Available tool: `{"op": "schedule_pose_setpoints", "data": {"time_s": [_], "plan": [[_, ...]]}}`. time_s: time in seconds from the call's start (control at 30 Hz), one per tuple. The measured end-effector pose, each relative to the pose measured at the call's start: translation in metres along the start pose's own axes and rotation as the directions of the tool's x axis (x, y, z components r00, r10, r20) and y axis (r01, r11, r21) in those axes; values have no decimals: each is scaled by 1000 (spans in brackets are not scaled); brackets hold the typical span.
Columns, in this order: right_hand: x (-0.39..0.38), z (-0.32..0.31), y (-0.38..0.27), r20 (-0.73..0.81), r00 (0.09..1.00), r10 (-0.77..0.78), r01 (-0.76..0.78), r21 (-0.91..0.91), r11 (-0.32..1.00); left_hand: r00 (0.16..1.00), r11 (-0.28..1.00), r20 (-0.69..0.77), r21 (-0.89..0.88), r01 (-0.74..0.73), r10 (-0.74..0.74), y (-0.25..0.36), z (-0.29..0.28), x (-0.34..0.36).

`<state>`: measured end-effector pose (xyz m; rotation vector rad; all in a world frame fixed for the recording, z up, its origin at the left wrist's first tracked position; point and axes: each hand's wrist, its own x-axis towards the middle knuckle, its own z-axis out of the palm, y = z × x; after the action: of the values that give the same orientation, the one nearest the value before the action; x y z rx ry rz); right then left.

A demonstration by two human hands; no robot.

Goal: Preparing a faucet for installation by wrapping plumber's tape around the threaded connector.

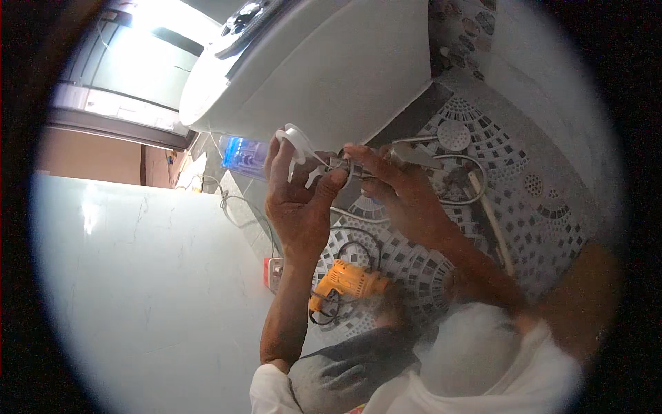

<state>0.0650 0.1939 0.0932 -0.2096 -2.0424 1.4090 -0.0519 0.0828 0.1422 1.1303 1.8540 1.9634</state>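
Note:
My left hand [296, 207] holds a white roll of thread seal tape [296, 141] between its raised fingers. From the roll a thin white strip runs to a shiny metal pipe fitting [338, 164], and my left thumb presses near the fitting's end. My right hand [403, 193] grips the fitting from the other side, its index finger stretched along the top. The fingers partly cover the fitting, so its full shape is hidden. Just beyond my right hand, a metal flexible hose [476, 165] curves over the floor.
An orange power drill [348, 279] lies on the mosaic-patterned floor [414, 276] below my hands, beside a red and white socket box [274, 270]. A pale pipe [491, 224] lies to the right. Ahead stand a blue clear container [243, 155] and a large white appliance [324, 76].

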Motion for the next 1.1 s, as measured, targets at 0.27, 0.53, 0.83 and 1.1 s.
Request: {"op": "schedule_pose_setpoints", "data": {"time_s": [0.27,0.53,0.83,1.1], "plan": [[-4,12,2,-17,999,32,-30,88,996,999,1000,45,7,28,-29,-4,-6,-2],[-3,23,8,-44,999,-27,31,86,996,995,999,93,37,26,-29,3,-11,1],[-6,30,22,-94,996,-12,15,36,999,977,963,209,257,-86,32,1,-20,0],[-7,24,19,-28,989,144,-134,220,966,989,980,148,200,-7,-23,4,-18,-1]]}}
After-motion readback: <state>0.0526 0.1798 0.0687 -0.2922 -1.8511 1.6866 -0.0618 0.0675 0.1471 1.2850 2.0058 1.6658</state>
